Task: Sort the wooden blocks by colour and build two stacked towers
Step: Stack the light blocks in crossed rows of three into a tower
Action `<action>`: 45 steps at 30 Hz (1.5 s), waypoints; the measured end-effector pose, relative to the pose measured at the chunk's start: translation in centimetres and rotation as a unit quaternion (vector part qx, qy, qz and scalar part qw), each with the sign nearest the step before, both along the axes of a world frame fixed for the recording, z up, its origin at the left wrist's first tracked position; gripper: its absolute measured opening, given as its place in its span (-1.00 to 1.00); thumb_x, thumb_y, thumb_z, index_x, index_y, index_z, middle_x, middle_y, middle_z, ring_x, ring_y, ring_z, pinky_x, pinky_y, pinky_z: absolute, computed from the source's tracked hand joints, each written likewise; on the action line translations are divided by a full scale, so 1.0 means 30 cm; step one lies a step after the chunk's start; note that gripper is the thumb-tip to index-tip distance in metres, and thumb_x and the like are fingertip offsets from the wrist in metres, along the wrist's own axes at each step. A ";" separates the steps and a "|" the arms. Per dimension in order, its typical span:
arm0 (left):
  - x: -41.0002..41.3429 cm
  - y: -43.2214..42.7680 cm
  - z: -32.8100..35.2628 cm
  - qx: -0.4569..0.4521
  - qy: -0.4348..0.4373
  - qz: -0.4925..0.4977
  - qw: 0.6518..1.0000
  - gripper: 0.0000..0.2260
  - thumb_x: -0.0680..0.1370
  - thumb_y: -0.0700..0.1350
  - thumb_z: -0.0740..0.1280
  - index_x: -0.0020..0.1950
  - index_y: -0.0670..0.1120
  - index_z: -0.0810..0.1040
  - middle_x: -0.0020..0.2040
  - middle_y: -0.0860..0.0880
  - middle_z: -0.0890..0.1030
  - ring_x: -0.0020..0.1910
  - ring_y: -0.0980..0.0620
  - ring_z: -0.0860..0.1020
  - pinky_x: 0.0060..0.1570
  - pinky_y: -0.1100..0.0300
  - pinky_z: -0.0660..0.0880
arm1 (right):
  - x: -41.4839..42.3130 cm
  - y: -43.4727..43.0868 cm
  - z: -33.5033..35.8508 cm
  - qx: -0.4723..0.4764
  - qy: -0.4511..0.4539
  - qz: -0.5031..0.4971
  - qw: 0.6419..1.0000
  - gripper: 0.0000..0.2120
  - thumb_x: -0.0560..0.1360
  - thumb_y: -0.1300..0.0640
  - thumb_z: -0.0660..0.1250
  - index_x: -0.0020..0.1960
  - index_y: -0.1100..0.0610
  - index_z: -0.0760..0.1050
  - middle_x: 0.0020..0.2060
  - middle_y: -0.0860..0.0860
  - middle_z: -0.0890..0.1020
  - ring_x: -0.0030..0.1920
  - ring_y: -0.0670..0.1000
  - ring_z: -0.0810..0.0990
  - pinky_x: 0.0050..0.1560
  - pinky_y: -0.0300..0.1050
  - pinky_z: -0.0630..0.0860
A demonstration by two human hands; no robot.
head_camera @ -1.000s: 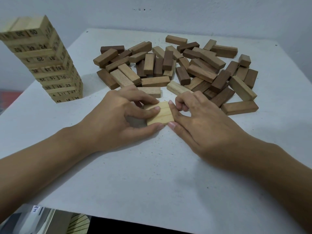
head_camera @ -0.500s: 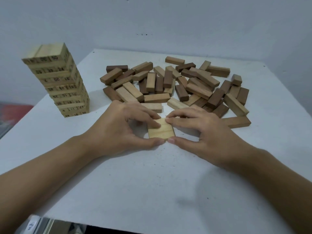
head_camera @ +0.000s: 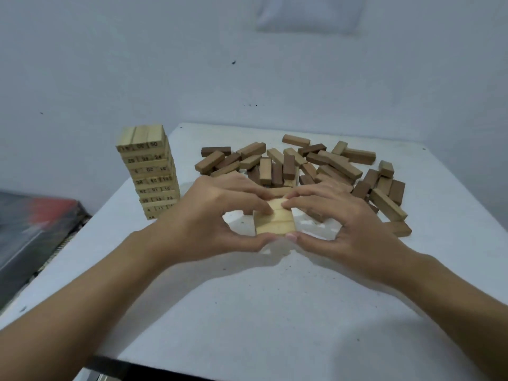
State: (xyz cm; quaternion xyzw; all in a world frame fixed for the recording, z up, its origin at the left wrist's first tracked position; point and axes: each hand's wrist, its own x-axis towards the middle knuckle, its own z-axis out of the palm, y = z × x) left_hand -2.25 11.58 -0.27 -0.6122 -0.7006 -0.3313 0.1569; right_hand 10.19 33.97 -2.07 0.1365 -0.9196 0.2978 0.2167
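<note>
Wall (head_camera: 165, 64): plain pale, fills the upper half of the view.
Counter (head_camera: 275, 312): white top, speckled, and everything in the task sits on it.
Left forearm (head_camera: 82, 298) and right forearm (head_camera: 453, 298): they come in from the bottom corners and converge at mid-counter.
Dark box (head_camera: 33, 229): off the counter's left edge and lower down. It has a red patch on top; blurred, so no more detail.
Loose pile (head_camera: 316, 169): brown blocks, dark and mid tones mixed, at far centre to far right of the counter. They lie flat at all angles, and several rest across others. The near edge of the pile is partly hidden behind the hands.
Pale tower (head_camera: 149, 174): far left of the counter, upright, well apart from the pile. It is built in layers of three with alternating direction and has printed numbers on the block ends, "50" readable on the top layer.
Left hand (head_camera: 217, 215) and right hand (head_camera: 349, 224): they meet at centre, just in front of the pile. Both pinch the same piece, with fingers curled over its far side and top and thumb tips on its near edge, the two thumbs almost touching.
Three pale blocks (head_camera: 275, 221): side by side as one flat slab, held between the hands with the seams running left-right. A shadow lies on the counter just below the slab's near edge. It looks raised off the surface, but I cannot tell for sure.
</note>
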 end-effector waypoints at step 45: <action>-0.266 -0.386 0.145 0.130 -0.164 0.219 0.953 -0.53 0.37 0.22 0.53 0.22 0.07 0.67 0.20 0.14 0.67 0.28 0.03 0.59 0.11 -0.08 0.58 | -0.478 -0.407 0.246 -0.105 -0.044 0.031 0.993 -0.71 0.56 -0.14 0.36 0.27 -0.19 0.53 0.16 -0.41 0.50 0.34 -0.23 0.42 0.41 0.11 0.35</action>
